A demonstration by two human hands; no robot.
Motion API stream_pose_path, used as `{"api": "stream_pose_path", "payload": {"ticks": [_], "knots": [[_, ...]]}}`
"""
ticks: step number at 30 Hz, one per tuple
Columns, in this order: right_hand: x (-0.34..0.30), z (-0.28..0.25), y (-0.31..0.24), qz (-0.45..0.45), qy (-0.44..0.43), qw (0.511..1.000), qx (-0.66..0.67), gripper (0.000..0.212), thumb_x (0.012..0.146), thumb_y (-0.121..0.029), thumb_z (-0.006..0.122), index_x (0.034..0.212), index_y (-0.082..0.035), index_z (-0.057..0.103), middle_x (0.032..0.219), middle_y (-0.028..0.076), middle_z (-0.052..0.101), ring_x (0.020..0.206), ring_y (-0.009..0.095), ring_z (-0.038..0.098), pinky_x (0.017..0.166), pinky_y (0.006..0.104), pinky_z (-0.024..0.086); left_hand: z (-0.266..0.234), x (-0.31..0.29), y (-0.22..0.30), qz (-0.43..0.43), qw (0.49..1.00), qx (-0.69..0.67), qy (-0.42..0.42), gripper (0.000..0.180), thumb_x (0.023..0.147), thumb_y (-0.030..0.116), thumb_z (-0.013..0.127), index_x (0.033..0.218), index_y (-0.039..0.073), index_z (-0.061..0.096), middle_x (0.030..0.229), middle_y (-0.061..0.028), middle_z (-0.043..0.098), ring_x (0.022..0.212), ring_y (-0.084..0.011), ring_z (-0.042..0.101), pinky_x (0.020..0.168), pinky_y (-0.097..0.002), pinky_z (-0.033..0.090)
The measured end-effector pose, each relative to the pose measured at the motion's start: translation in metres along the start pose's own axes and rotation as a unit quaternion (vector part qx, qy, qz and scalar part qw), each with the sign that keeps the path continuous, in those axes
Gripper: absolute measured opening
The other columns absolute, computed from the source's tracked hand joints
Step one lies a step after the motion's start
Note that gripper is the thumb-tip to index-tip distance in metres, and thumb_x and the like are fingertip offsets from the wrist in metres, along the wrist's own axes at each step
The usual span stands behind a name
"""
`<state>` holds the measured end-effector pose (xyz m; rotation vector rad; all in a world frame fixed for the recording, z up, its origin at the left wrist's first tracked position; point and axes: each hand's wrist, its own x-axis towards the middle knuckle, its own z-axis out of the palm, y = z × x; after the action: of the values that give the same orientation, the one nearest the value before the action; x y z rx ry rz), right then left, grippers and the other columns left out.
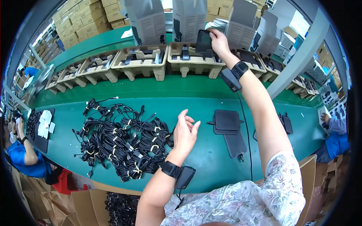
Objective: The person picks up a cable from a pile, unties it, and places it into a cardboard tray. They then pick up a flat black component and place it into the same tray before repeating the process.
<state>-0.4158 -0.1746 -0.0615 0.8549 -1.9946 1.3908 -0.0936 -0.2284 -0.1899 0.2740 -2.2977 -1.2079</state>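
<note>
My right hand [220, 42] reaches to the far side of the bench and grips a flat black rectangular pad [203, 42] by its right edge. The pad is upright over a moulded pulp tray [194, 71] that has black parts in it. My left hand [184, 132] hovers over the green bench with fingers apart and nothing in them. Left of it lies a big heap of black cables [117, 141], bundled with pale ties. Between my arms on the bench rest several similar dark pads, one square pad [227, 119] lying partly over another pad [234, 145].
A row of pulp trays [139, 69] runs along the raised green shelf, with opened printed boxes [145, 28] behind. A grey post [298, 56] rises at the right. Co-workers sit at left [28, 158] and right [335, 137]. A carton of black cables [122, 209] stands below the bench edge.
</note>
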Motion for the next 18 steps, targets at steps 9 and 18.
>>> {"api": "stream_pose_path", "payload": {"ticks": [9, 18], "knots": [[0.0, 0.018, 0.049, 0.031, -0.193, 0.949, -0.246, 0.032, 0.093, -0.027, 0.041, 0.115, -0.009, 0.057, 0.11, 0.021, 0.057, 0.103, 0.037, 0.054, 0.09, 0.0376, 0.041, 0.003, 0.002, -0.002, -0.001, 1.0, 0.025, -0.012, 0.052, 0.08, 0.011, 0.064, 0.123, 0.0, 0.036, 0.084, -0.0063, 0.055, 0.065, -0.0135, 0.054, 0.062, -0.0279, 0.048], [-0.061, 0.056, -0.075, -0.246, -0.116, 0.938, -0.215, 0.027, 0.084, -0.034, 0.057, 0.091, -0.009, 0.063, 0.093, 0.01, 0.06, 0.088, 0.029, 0.057, 0.073, 0.0421, 0.044, 0.002, 0.006, -0.001, 0.037, 0.998, 0.027, 0.039, 0.042, 0.08, 0.011, 0.062, 0.116, 0.002, 0.042, 0.081, -0.0084, 0.057, 0.068, -0.0217, 0.057, 0.063, -0.0341, 0.048]]}}
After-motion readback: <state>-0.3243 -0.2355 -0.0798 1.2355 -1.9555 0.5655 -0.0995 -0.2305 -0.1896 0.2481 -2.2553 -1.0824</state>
